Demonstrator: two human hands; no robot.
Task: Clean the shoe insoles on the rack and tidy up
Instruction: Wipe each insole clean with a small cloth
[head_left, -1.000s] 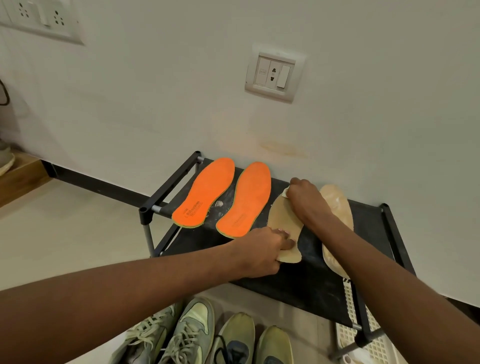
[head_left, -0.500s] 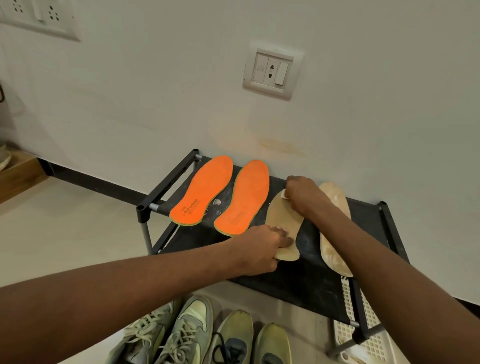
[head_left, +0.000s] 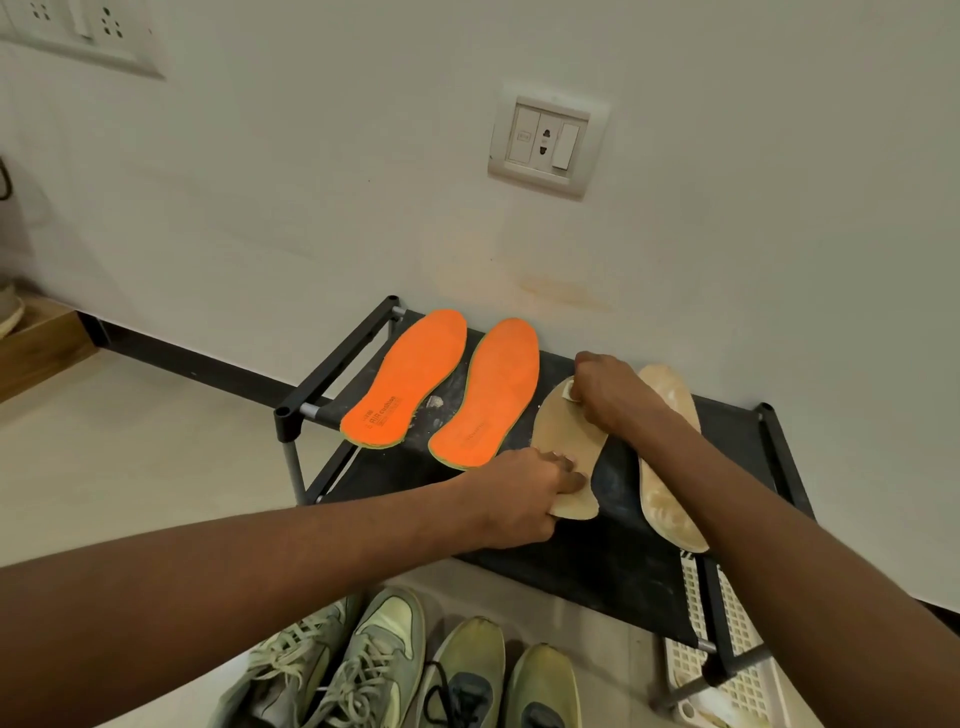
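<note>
The left hand pinches the heel of a tan insole in a closed grip; the right hand, at 1 o'clock from it, curls around a small white wipe pressed on the insole's toe. The insole lies on the black rack, orange insoles at 10 o'clock.

Black rack bears orange insoles and tan insoles.

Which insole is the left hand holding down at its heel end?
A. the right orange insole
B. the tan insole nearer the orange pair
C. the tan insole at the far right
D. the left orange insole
B: the left hand pinches the heel end of the tan insole beside the orange pair.
</note>
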